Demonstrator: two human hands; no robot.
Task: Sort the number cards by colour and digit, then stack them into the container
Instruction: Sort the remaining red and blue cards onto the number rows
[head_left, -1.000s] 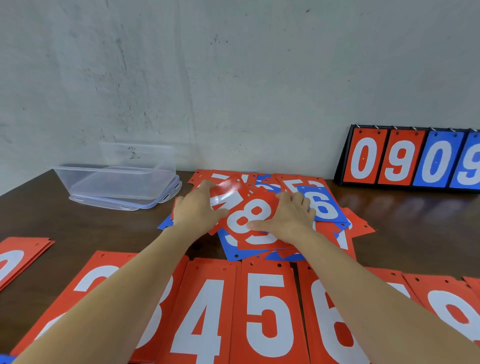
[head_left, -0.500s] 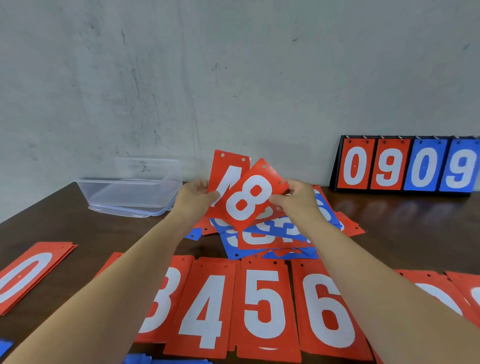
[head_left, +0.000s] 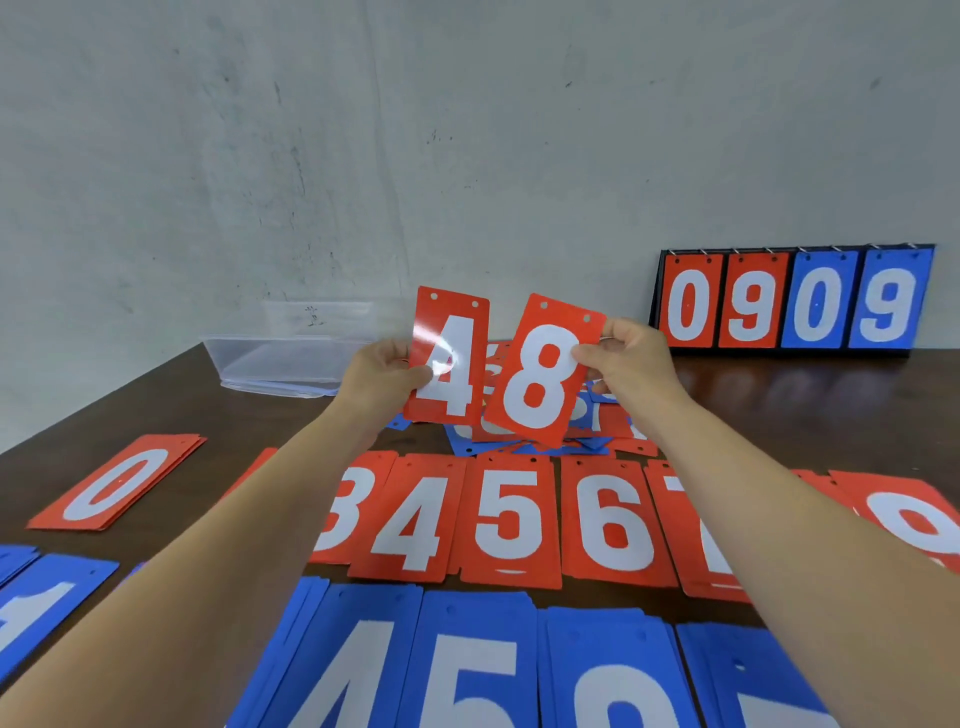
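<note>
Head view: left hand (head_left: 382, 376) pinches red 4 card (head_left: 452, 358).

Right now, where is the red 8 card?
The red 8 card is held up just right of centre in the head view, pinched by the right hand, beside the red 4 card in the left hand.

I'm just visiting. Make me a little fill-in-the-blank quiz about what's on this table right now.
The left hand holds the first red card, showing digit ___.
The right hand holds the second red card, showing digit ___.
The scoreboard at the back reads ___.
The nearest row of cards is coloured ___.
Missing words: 4; 8; 0909; blue.
</note>
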